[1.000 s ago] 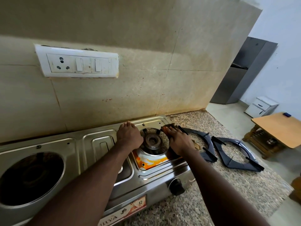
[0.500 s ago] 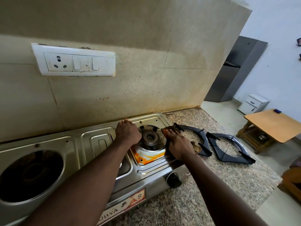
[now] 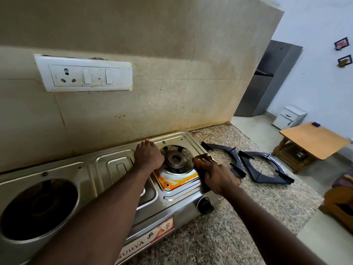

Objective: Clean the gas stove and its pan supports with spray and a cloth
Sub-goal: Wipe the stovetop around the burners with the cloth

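Stainless-steel two-burner gas stove (image 3: 112, 165) on speckled granite counter (image 3: 248, 217); left end cut off by the frame. Left hand (image 3: 149, 155) lies flat beside bare right burner (image 3: 174, 159), fingers straight and together. Right hand (image 3: 217, 176) presses dark brown cloth (image 3: 205, 156) on stove's right edge, fingers straight; cloth mostly hidden beneath. Two black metal pan supports (image 3: 248, 166) lie alongside on the counter.

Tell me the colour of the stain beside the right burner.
The stain is orange, smeared over white; the head view shows it best.

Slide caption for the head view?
Left hand rests on stove, right hand presses cloth beside burner; both pan supports on counter.
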